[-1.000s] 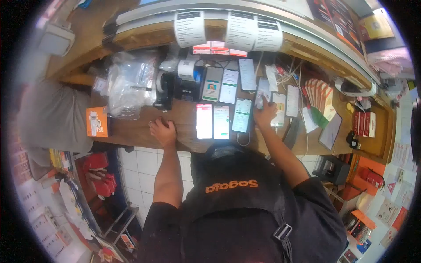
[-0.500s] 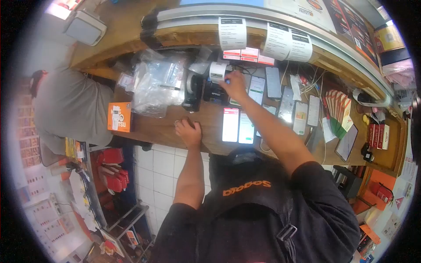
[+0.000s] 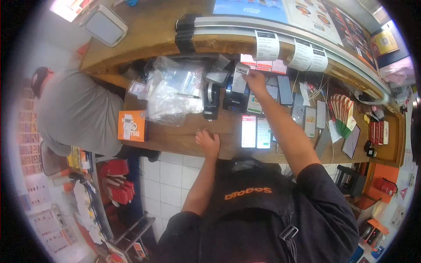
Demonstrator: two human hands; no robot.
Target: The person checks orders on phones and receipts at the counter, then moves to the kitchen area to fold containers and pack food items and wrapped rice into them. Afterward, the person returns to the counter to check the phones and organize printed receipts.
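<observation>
My right hand (image 3: 255,82) reaches over the counter and is closed on the side of a paper receipt (image 3: 239,81). The strip stands up out of a small black receipt printer (image 3: 234,101), its lower end at the printer. On the wooden counter (image 3: 175,133) rests my left hand (image 3: 207,143), fingers loosely bent and apart, holding nothing. To its right lie two lit phones, one with a red-topped screen (image 3: 248,131) and one with a green-marked screen (image 3: 263,133). Another lit phone (image 3: 254,104) lies beside the printer, partly covered by my right forearm.
Clear plastic bags (image 3: 173,94), a black tape dispenser (image 3: 211,103) and an orange box (image 3: 132,126) sit to the left. Printed slips (image 3: 266,46) hang from the shelf edge. More phones, cables and fanned leaflets (image 3: 341,111) lie right. A person in grey (image 3: 81,111) is at far left.
The receipt is longer and stands higher above the printer. My right hand has risen with it, from beside the printer to the strip's side. The view has shifted; my left hand stays on the counter.
</observation>
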